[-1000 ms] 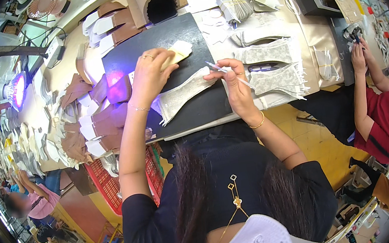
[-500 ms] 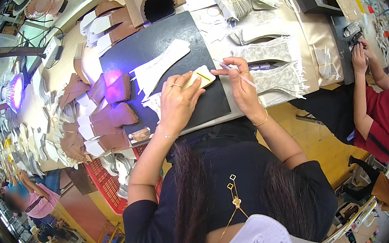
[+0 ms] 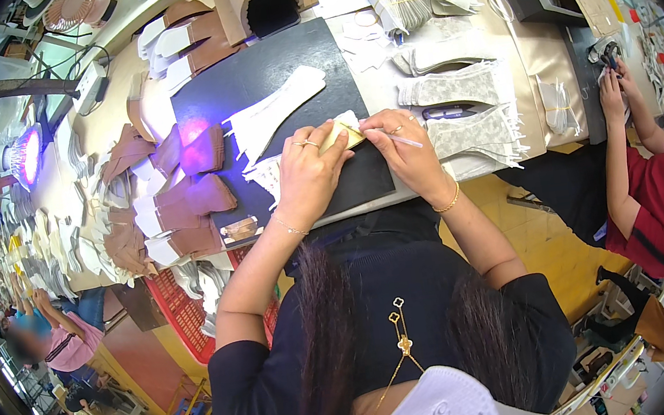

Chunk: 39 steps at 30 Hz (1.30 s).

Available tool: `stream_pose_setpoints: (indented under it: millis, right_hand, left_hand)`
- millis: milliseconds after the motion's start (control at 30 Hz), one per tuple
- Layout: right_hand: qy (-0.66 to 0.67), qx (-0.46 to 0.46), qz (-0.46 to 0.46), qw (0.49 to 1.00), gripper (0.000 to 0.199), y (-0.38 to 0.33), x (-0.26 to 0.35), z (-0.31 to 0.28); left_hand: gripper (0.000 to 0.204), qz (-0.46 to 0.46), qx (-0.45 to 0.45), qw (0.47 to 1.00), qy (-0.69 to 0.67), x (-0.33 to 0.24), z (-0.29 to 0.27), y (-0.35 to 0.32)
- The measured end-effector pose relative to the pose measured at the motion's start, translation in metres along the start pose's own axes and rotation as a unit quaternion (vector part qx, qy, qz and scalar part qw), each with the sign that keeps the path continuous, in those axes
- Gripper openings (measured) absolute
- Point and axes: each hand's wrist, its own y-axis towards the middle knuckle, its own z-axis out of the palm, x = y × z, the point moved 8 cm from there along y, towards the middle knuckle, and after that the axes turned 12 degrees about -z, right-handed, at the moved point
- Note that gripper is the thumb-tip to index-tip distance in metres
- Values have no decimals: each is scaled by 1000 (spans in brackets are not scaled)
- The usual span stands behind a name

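My left hand point(image 3: 309, 169) presses its thumb and fingers on a small pale yellow piece point(image 3: 344, 127), which lies over the near edge of the black board point(image 3: 265, 70). My right hand point(image 3: 408, 155) pinches a slim whitish pen point(image 3: 405, 142), its tip meeting the yellow piece. My two hands are almost touching. A curved white cut piece point(image 3: 282, 106) with a frayed end lies on the board, beyond my left hand. Another frayed white piece point(image 3: 264, 178) is partly covered by that hand. What lies under the yellow piece is hidden.
Brown and white cut pieces point(image 3: 182, 205) are stacked left of the board. Patterned grey-white pieces point(image 3: 462, 88) lie to the right, with a dark pen-like tool point(image 3: 449, 113) between them. A lit lamp point(image 3: 26, 158) stands left. A co-worker in red point(image 3: 645, 194) works at the right.
My right hand has come in toward my left, and the pen has swung down onto the yellow piece. The left hand stays nearly in place.
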Motion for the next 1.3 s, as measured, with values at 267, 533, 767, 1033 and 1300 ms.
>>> stream_pose_setpoints:
  millis: [267,533,767,1033,1300]
  right_hand:
    - [-85,28,-98,991,10,11,15,3]
    - [-16,-31,10,999,29,-1,0,-22]
    - [124,-74,80,986,37,-4,-7,-10]
    - [170,-44,9,984,39,0,7,13]
    - [-10,47,-128,991,34,-2,28,41]
  left_hand:
    - [31,4,-7,1000,-1,0,0,0]
    - [30,35,-60,997,-18,2,-4,-6]
    - [35,28,-74,991,-108,8,-9,-9]
    - [39,-127,-119,926,-336,57,-62,0]
    - [37,-150,-239,941,-185,84,-177,10]
